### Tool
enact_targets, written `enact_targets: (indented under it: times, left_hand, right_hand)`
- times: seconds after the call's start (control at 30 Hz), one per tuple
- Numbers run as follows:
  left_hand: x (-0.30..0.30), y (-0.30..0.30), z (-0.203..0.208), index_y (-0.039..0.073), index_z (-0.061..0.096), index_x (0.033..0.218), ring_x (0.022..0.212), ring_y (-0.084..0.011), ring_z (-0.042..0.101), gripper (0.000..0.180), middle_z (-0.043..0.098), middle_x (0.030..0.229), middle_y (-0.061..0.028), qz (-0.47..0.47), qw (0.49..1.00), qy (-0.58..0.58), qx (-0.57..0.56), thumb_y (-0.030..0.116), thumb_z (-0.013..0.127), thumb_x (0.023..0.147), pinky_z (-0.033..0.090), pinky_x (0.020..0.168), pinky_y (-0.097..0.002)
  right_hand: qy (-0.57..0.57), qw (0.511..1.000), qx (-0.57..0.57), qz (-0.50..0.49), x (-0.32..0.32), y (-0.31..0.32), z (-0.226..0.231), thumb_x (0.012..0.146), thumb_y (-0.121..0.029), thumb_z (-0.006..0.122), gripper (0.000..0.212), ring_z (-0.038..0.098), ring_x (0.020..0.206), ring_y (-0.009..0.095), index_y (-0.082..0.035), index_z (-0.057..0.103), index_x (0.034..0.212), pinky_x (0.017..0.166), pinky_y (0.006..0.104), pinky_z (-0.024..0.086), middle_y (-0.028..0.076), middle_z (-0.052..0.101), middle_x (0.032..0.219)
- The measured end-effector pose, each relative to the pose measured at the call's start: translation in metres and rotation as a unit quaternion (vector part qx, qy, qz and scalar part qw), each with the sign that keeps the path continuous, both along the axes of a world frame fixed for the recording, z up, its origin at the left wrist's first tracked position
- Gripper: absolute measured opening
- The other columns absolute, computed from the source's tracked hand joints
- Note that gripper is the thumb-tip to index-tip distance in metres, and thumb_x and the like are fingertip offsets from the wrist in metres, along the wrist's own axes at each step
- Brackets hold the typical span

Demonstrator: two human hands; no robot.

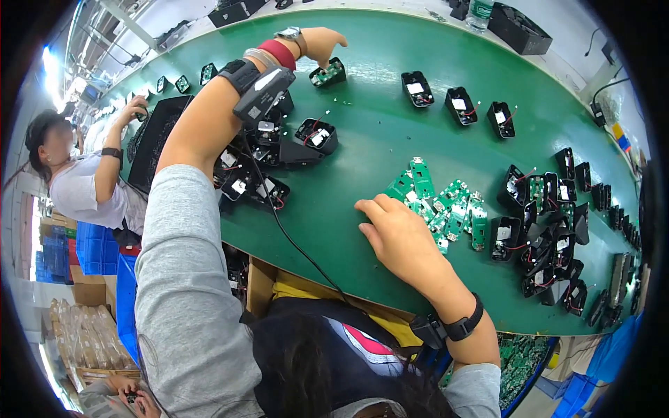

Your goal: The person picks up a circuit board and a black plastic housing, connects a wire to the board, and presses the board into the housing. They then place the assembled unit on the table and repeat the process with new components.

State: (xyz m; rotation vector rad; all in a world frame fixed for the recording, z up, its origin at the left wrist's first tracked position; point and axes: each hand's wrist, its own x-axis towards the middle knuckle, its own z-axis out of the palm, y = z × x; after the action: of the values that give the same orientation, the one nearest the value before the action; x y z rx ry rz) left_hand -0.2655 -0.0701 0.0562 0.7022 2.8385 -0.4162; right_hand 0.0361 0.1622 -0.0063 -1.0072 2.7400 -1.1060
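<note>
My left hand (pixel 323 46) reaches out at the far side of the green table. One finger points right, while another bends down at a small black plastic case (pixel 328 75) with a green circuit board in it. Whether that finger presses on the board is hard to make out. My right hand (pixel 401 233) hovers or rests palm down just left of a loose pile of green circuit boards (pixel 456 209). Its fingers are slightly bent, thumb apart, and nothing shows in them. Three black cases (pixel 417 89) stand in a loose row right of the left hand.
Open black cases with wires cluster under my left forearm (pixel 317 136) and at the right (pixel 540 237). A thin black cable (pixel 279 219) crosses the table. A co-worker (pixel 94 164) sits at the left beside a black tray (pixel 159 139). A bottle (pixel 479 14) stands at the back.
</note>
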Motion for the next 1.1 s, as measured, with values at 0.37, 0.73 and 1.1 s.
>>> enact_targets:
  times: [0.37, 0.73, 1.1]
  left_hand:
    - [0.012, 0.117, -0.026, 0.018, 0.047, 0.137, 0.103, -0.0311, 0.059, 0.063, 0.061, 0.119, -0.0171, -0.263, 0.933, -0.140, 0.203, 0.019, 0.069, 0.078, 0.046, 0.091, -0.0383]
    - [0.080, 0.108, -0.001, 0.004, 0.070, 0.092, 0.085, -0.0338, 0.064, 0.039, 0.067, 0.094, -0.0160, -0.160, 0.983, -0.047, 0.080, 0.038, 0.072, 0.074, 0.050, 0.075, -0.0397]
    - [0.247, 0.049, -0.004, 0.011, 0.040, 0.134, 0.082, -0.0214, 0.068, 0.042, 0.060, 0.113, -0.0132, 0.161, 0.526, -0.323, 0.770, 0.029, 0.049, 0.097, 0.054, 0.052, -0.0259]
  right_hand:
    - [-0.002, 1.000, -0.012, 0.000, 0.000, 0.002, 0.000, 0.082, -0.008, 0.062, 0.027, 0.058, 0.089, 0.033, -0.004, 0.057, 0.108, 0.075, 0.0416, 0.050, 0.014, 0.056, 0.093]
    - [0.016, 0.999, -0.035, 0.013, 0.000, 0.001, -0.001, 0.082, -0.008, 0.061, 0.025, 0.059, 0.087, 0.035, -0.004, 0.058, 0.107, 0.074, 0.0413, 0.049, 0.015, 0.058, 0.093]
    - [0.094, 0.958, 0.059, -0.263, -0.019, 0.027, 0.001, 0.078, -0.013, 0.070, 0.030, 0.059, 0.099, 0.031, -0.002, 0.063, 0.105, 0.088, 0.0376, 0.045, 0.014, 0.064, 0.102]
